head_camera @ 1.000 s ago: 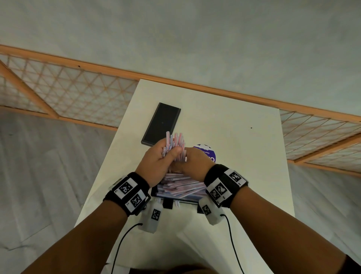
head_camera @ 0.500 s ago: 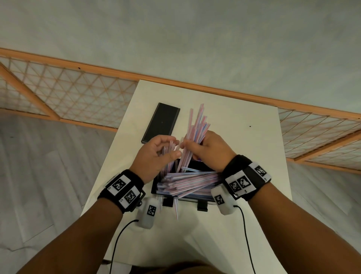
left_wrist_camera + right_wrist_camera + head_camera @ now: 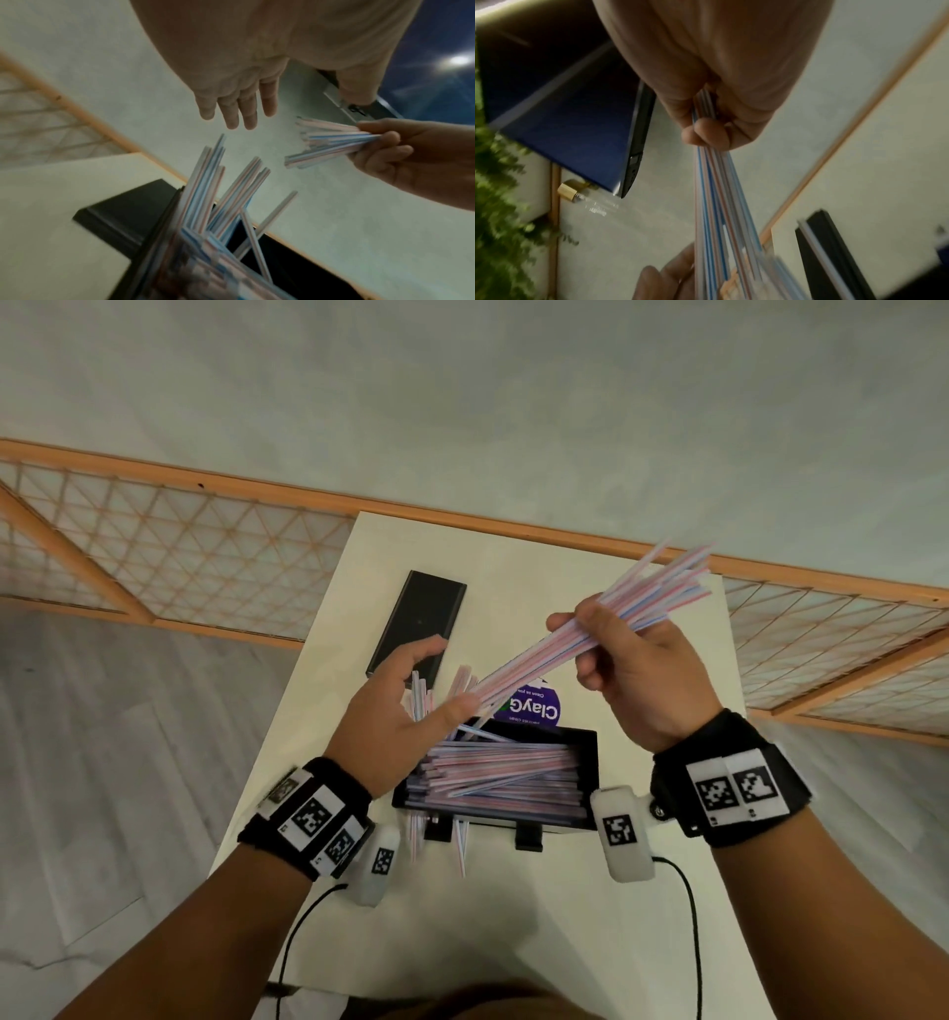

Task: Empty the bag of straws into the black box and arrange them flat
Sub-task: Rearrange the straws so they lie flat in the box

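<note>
My right hand grips a bundle of pink-and-blue striped straws, slanted up to the right above the black box. The wrist view shows the fingers curled round the bundle. My left hand is open at the box's far left corner, its thumb beside the bundle's low end, fingers straight. Many straws lie flat inside the box. A few straws stand on end at its left side. Two straws hang over the near wall.
A flat black lid lies on the white table at the far left. A purple-labelled bag sits just behind the box. The table is narrow, with floor on both sides and a wooden lattice rail beyond.
Both hands held an upright bundle over the box. My right hand has since lifted a bundle up and to the right, and my left hand has let go and opened.
</note>
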Tool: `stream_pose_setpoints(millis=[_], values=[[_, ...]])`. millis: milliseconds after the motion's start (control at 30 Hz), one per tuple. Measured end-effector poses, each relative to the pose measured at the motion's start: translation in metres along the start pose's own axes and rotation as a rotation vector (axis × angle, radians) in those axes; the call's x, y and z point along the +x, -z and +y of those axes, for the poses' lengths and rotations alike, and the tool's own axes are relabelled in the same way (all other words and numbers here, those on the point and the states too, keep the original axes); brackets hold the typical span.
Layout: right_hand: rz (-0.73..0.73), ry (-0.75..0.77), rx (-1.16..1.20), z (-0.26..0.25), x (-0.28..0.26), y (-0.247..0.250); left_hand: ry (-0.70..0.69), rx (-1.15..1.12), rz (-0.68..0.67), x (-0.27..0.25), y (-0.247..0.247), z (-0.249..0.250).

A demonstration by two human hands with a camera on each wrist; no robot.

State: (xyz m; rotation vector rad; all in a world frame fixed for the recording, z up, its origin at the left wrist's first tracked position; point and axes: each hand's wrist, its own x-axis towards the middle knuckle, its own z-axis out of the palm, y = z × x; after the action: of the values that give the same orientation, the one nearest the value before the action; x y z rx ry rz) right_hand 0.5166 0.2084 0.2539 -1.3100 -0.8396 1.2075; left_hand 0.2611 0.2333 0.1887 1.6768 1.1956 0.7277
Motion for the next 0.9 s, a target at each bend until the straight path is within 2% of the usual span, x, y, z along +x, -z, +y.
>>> stream_pose_setpoints(millis=[133,267,367,433,533,633,767,900], values=[[0.079,-0.281,0.275,0.034,-0.016,-0.005,-0.105,0.276,-0.179,-0.012,-0.002,0.012],[0.148,-0.602,0.527,0.079,-0.037,-0.015,-0.351,0.605,-0.271,-0.02,-0.018,-0.009],[0.225,-0.695,0.652,0.106,-0.05,-0.022,-0.418,0.779,-0.265,-0.025,-0.03,-0.037],[0.208,-0.718,0.679,0.113,-0.057,-0.025,-0.442,0.837,-0.274,-0.027,-0.033,-0.05],[0.153,-0.725,0.673,0.113,-0.062,-0.02,-0.47,0.879,-0.276,-0.027,-0.035,-0.062],[0.071,-0.744,0.602,0.102,-0.067,-0.008,-0.419,0.858,-0.301,-0.025,-0.034,-0.065],[-0.025,-0.776,0.382,0.081,-0.074,0.01,-0.329,0.786,-0.303,-0.022,-0.038,-0.067],[-0.041,-0.729,0.109,0.07,-0.077,0.018,-0.284,0.742,-0.286,-0.019,-0.042,-0.067]])
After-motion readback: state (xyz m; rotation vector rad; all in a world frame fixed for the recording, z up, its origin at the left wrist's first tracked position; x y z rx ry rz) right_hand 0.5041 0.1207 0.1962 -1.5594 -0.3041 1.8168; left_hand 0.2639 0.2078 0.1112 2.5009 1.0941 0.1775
